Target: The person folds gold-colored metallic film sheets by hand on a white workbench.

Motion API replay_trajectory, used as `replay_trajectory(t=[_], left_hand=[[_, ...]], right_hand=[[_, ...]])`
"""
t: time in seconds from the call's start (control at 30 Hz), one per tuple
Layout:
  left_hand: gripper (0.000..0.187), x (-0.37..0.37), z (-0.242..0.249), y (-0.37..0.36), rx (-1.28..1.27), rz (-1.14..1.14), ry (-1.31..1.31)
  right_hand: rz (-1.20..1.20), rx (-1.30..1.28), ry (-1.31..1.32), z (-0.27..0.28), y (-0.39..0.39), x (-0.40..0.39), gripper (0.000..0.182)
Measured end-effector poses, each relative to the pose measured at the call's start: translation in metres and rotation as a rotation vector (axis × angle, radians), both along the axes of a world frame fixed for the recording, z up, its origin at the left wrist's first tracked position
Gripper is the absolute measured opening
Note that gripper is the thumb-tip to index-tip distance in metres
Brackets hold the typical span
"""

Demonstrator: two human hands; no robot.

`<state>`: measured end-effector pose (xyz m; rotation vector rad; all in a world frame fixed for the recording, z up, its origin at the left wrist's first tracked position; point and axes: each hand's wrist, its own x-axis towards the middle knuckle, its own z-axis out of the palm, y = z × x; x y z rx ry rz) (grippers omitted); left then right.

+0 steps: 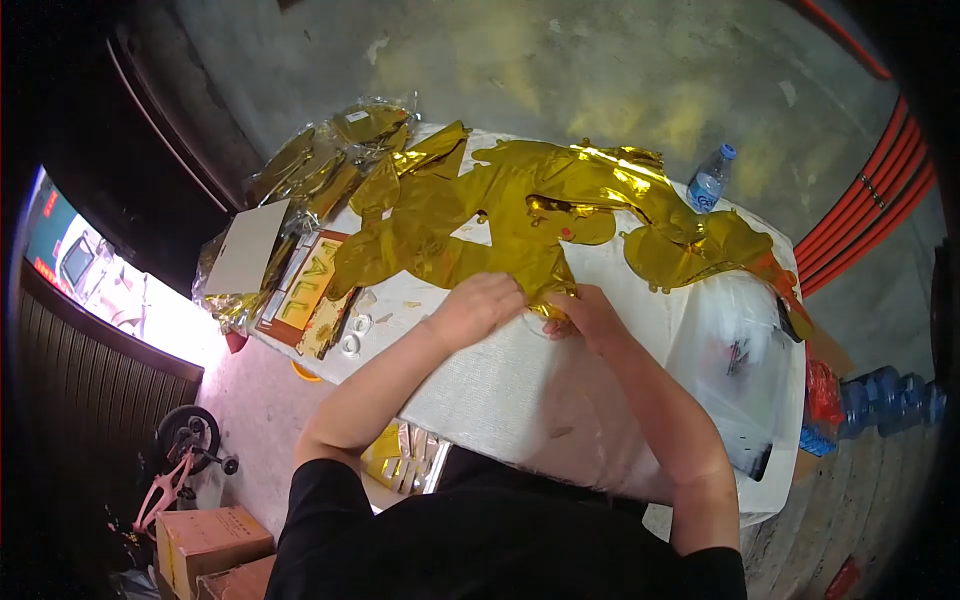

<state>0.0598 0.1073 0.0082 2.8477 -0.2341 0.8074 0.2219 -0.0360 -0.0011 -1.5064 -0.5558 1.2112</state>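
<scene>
A string of flat, uninflated gold foil balloons [500, 200] lies spread over the white-covered table [470, 385]. My left hand [482, 308] is closed at the near edge of one balloon, its fingers curled over the foil. Close beside it, my right hand [588, 318] pinches a crumpled gold corner of the same piece. A clear round item, perhaps a roll of tape, shows partly under the hands; the fingers hide most of it. Farther right, another gold foil balloon [675, 258] with a rounded end rests on the table.
Clear-wrapped gold balloons [335, 150], a white card [248, 248] and a printed "FALL" sheet [308, 285] lie at the left. Small white rings [350, 345] sit nearby. A water bottle [711, 180] stands at the back right, and a clear plastic bag [725, 350] lies right. Cardboard boxes [215, 540] are on the floor.
</scene>
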Motion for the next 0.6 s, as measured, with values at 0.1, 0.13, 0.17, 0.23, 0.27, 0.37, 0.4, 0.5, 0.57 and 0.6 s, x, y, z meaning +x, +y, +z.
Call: replay_trajectory(t=[0.1,0.13,0.17,0.23,0.27,0.37,0.4,0.5,0.57,0.6], left_hand=[[0.021,-0.007,0.001,-0.014,-0.057,-0.002,-0.002],[0.023,-0.008,0.006,-0.022,-0.096,-0.018,-0.023],[0.024,-0.01,0.009,-0.029,-0.133,-0.033,-0.044],[0.027,-0.012,0.006,-0.033,-0.115,-0.01,-0.054],[0.026,-0.012,-0.001,-0.031,-0.057,0.035,-0.047],[0.02,-0.01,-0.003,-0.03,-0.048,0.052,-0.123],[0.016,-0.011,0.0,-0.03,-0.173,0.094,-0.084],[0.01,-0.004,-0.004,-0.026,-0.496,0.137,-0.064],[0.01,-0.001,-0.022,-0.005,-1.058,0.069,0.133],[0.011,-0.001,-0.027,0.004,-1.196,0.087,0.146]], right_hand=[[-0.041,0.093,0.007,-0.007,-0.008,-0.002,0.032],[-0.019,0.097,0.018,-0.005,-0.01,-0.002,0.03],[0.004,0.103,0.028,-0.004,-0.011,-0.003,0.029],[0.024,0.087,-0.058,0.001,-0.01,-0.006,0.028],[0.041,0.067,-0.145,0.003,-0.009,-0.007,0.026],[0.008,0.12,-0.181,0.005,-0.007,-0.013,0.026],[0.003,0.115,-0.181,0.006,-0.005,-0.016,0.026],[-0.063,0.166,-0.16,0.007,-0.004,-0.022,0.025],[-0.046,0.141,-0.092,0.011,-0.005,-0.023,0.026],[-0.047,0.142,-0.091,0.013,-0.005,-0.025,0.026]])
